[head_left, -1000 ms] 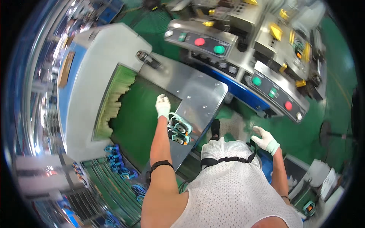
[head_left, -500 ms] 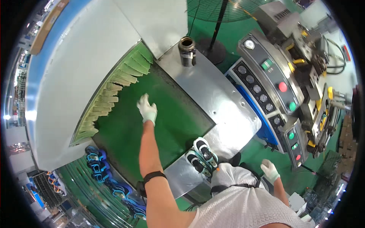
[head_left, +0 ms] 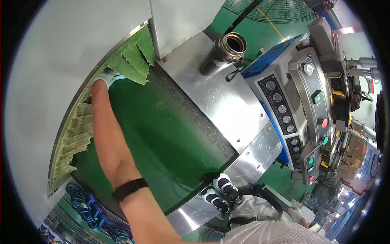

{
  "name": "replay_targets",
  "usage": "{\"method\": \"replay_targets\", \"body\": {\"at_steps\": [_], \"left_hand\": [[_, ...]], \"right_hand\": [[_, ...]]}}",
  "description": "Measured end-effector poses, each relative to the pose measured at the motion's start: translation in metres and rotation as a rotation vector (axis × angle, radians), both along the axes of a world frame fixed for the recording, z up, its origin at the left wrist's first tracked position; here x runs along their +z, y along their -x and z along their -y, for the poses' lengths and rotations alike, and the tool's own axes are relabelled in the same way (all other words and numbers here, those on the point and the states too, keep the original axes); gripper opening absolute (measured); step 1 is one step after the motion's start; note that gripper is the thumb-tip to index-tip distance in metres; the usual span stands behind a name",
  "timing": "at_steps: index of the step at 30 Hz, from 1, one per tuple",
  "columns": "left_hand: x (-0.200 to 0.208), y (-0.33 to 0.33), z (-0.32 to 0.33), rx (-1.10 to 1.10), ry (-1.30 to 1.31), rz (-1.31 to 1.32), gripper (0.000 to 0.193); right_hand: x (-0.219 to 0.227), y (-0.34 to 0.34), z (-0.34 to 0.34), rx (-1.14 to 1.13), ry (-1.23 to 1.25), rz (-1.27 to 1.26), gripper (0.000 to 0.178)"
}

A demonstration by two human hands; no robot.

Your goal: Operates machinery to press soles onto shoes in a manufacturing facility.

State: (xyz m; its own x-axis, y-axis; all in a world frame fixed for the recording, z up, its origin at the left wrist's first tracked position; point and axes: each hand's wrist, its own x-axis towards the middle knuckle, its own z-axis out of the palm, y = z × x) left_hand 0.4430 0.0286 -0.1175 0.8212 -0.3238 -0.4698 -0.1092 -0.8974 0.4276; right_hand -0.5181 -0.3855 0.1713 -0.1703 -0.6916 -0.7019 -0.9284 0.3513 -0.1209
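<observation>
left hand (head_left: pixel 106 76) stretched under green flaps (head_left: pixel 132 61) (gloved) | right hand (head_left: pixel 295 212) low

Left hand (head_left: pixel 106 76) seemingly half-hidden behind flaps (head_left: pixel 130 61).

- A factory floor: a green conveyor belt (head_left: pixel 162 134) runs under a steel machine housing (head_left: pixel 227 101).
- A control panel (head_left: pixel 284 118) carries dials and coloured buttons.
- Possibly stacked cartons (head_left: pixel 357 146) far right.

My left hand (head_left: pixel 106 76) reaches under the curtain flaps (head_left: pixel 131 61) at the conveyor belt's (head_left: pixel 162 134) far end, the control panel (head_left: pixel 289 122) to its right, a shoe pair (head_left: pixel 221 194) at its near edge.
</observation>
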Motion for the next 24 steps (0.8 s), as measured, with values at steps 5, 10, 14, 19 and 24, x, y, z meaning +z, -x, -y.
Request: {"method": "replay_targets", "body": {"at_steps": [5, 10, 14, 19, 24], "left_hand": [[0.046, 0.058, -0.018, -0.158, -0.150, 0.406, 0.077], [0.087, 0.178, 0.019, -0.180, -0.374, 0.200, 0.054], [0.084, 0.311, 0.050, -0.241, -0.273, 0.198, 0.062], [0.144, 0.433, 0.103, -0.257, 0.157, 0.004, 0.046], [0.304, 0.563, 0.251, -0.123, 1.027, -0.372, 0.044]], "right_hand": [[-0.059, 0.027, 0.042, 0.026, -0.204, 0.028, 0.026], [-0.088, -0.065, 0.054, 0.223, -0.222, 0.226, 0.030], [-0.077, -0.152, 0.047, 0.671, -0.144, 0.375, 0.042], [-0.077, -0.194, 0.035, 0.663, -0.067, 0.715, 0.046], [-0.035, -0.196, 0.057, 0.235, -0.526, 1.059, 0.058]]}}
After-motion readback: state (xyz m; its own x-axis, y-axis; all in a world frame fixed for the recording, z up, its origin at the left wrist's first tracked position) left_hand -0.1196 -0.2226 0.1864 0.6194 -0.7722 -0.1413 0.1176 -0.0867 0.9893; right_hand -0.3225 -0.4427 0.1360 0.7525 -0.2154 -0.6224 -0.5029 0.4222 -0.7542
